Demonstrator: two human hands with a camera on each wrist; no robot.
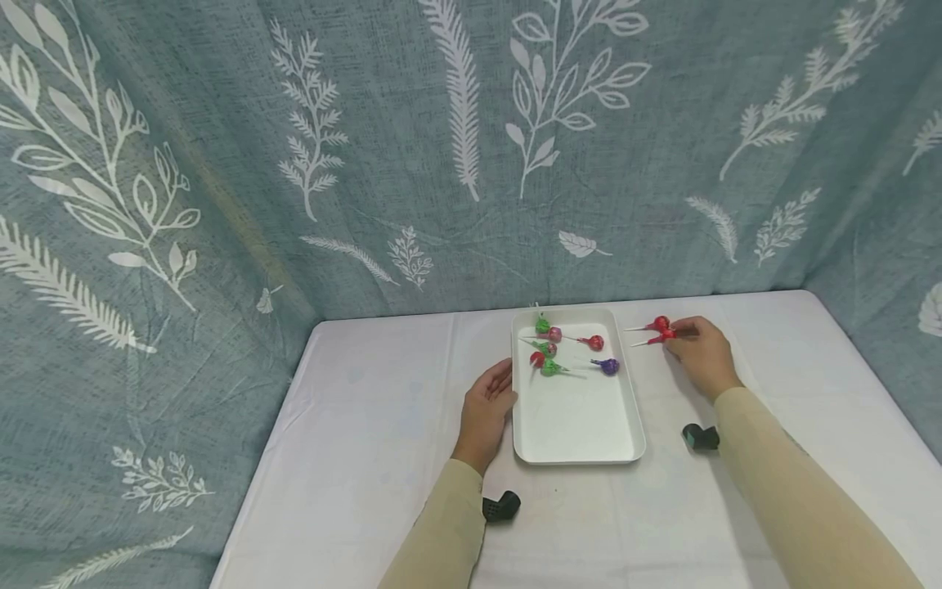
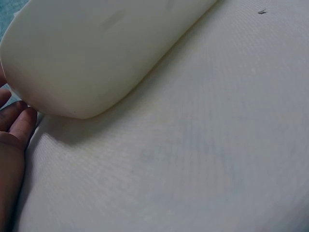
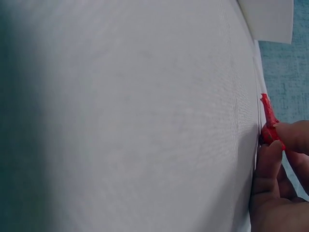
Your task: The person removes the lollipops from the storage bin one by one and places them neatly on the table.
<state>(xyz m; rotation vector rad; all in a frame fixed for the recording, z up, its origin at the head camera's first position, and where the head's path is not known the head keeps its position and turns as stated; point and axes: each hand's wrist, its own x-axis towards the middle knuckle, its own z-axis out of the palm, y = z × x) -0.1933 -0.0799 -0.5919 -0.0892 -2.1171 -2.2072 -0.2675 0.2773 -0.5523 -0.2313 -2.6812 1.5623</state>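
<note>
My right hand (image 1: 702,353) pinches a red-wrapped lollipop (image 3: 270,133) between thumb and fingertips, right of the tray. Its white stick points left toward the tray. Just behind it, in the head view, is a second red lollipop (image 1: 660,323). The fingers of my left hand (image 1: 486,413) rest relaxed against the left side of a white rectangular tray (image 1: 577,438). Inside the tray's far half lie several lollipops, among them a purple one (image 1: 609,366), a red one (image 1: 594,343), a pink one (image 1: 554,334) and a green one (image 1: 552,368).
A white cloth (image 1: 368,458) covers the table. Blue-green leaf-patterned curtains (image 1: 412,164) hang behind it and at the sides. Dark devices show beside both wrists, one near the left sleeve (image 1: 503,506) and one near the right sleeve (image 1: 699,438).
</note>
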